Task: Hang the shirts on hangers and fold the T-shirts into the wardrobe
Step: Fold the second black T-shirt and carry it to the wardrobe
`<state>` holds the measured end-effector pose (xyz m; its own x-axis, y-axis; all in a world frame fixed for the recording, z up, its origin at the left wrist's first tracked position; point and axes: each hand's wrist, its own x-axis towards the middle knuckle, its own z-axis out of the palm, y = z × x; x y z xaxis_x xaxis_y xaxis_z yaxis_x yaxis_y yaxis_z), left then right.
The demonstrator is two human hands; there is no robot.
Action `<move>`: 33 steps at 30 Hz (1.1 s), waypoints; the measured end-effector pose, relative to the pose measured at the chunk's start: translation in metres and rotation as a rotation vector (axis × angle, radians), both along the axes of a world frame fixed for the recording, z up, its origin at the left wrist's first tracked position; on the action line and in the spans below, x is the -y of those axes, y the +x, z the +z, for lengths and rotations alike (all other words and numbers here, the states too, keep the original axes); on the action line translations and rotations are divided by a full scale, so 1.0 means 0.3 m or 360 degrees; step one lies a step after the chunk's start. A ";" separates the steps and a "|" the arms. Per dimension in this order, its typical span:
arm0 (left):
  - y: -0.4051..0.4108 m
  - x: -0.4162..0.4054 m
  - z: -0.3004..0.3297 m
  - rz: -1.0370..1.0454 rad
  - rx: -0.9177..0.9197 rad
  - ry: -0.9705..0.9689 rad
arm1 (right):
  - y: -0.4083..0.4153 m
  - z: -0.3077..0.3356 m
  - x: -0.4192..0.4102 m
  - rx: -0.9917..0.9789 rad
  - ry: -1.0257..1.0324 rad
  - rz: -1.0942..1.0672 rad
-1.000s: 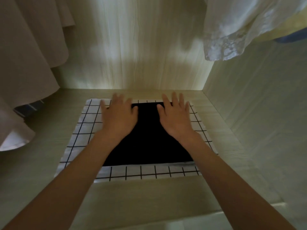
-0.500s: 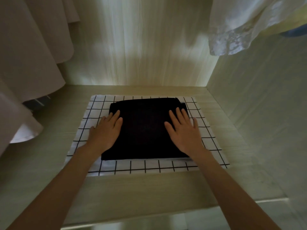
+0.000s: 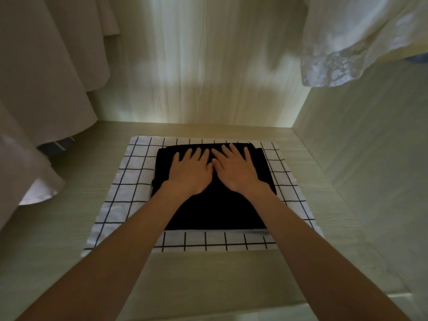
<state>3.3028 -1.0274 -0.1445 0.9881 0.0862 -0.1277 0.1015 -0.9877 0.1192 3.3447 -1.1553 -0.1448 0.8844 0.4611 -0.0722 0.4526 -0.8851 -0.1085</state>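
Inside, the wardrobe shelf (image 3: pixel 69 228) carries a folded checked T-shirt (image 3: pixel 129 193), with a folded black T-shirt (image 3: pixel 215 212) stacked on its middle. Left hand (image 3: pixel 191 173) and right hand (image 3: pixel 236 171) lie flat, fingers spread, side by side on the black one's far half.

wardrobe shelf (image 3: pixel 69 228): we see pale matt wood grain | black T-shirt (image 3: pixel 215 212): matt cloth | grid-checked T-shirt (image 3: pixel 129 198): smooth cloth | hanging white garment (image 3: pixel 335 72): lace-edged
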 end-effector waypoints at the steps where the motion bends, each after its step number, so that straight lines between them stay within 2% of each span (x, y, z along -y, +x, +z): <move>1: 0.021 -0.012 -0.002 0.0066 -0.0060 -0.0001 | 0.020 -0.006 0.008 0.0004 0.0005 -0.0035; 4: 0.058 -0.061 0.005 0.0182 -0.0181 -0.0091 | 0.067 -0.005 0.044 0.0031 -0.0013 -0.0128; 9: 0.075 -0.179 -0.010 0.0318 -0.0200 -0.0202 | 0.106 0.013 0.113 -0.0067 0.0027 -0.0299; 13: 0.054 -0.229 -0.002 0.0403 -0.0067 -0.0160 | 0.078 0.028 0.135 0.0048 0.0066 -0.0392; 18: -0.024 -0.152 0.050 0.0173 0.0177 -0.0093 | -0.023 0.060 0.094 0.0281 0.0027 -0.0283; 25: -0.096 -0.058 -0.006 0.0018 0.0065 -0.0058 | -0.105 0.014 0.040 0.0020 0.0091 -0.0123; 33: -0.094 -0.078 -0.040 0.0059 0.0106 -0.0141 | -0.111 -0.037 0.061 0.0078 0.0087 -0.0168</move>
<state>3.2745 -1.0041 -0.1565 0.9910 0.1140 -0.0706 0.1266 -0.9687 0.2135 3.3115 -1.1735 -0.1559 0.9301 0.3672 -0.0048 0.3631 -0.9215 -0.1379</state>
